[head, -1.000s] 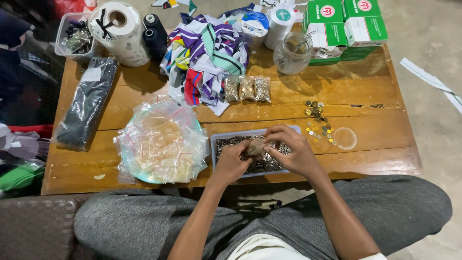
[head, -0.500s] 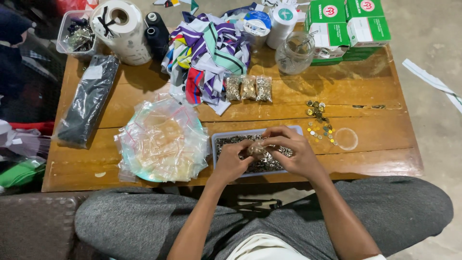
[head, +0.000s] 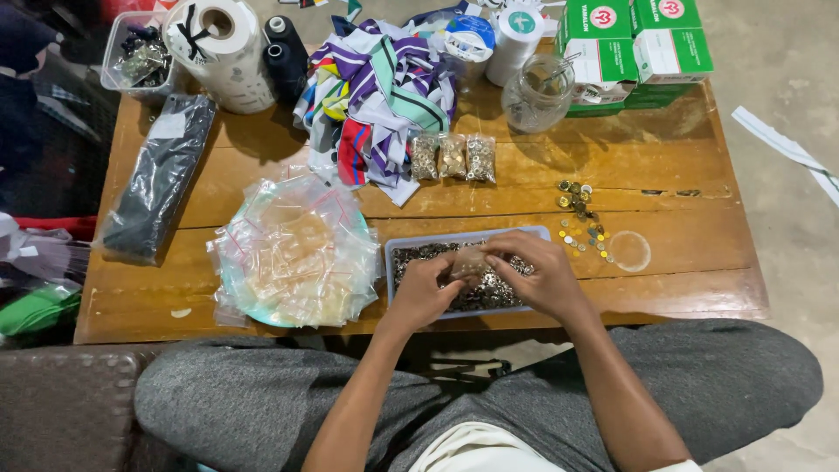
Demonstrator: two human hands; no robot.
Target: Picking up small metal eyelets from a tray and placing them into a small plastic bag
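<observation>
Soft, even indoor light falls from above, leaving the wooden table [head: 664, 166] warm and well lit while the left edge sinks into dim shadow. Glare glints off the heap of clear plastic bags [head: 297, 253] and the glass jar [head: 537, 94]. The wide lens bows the table's edges, and focus is fairly sharp overall, though small details stay grainy.

1. One head-worn view looks steeply down from above the seated person's lap.
2. It faces forward across the wooden counter [head: 524, 175], close enough that the counter fills most of the frame.
</observation>
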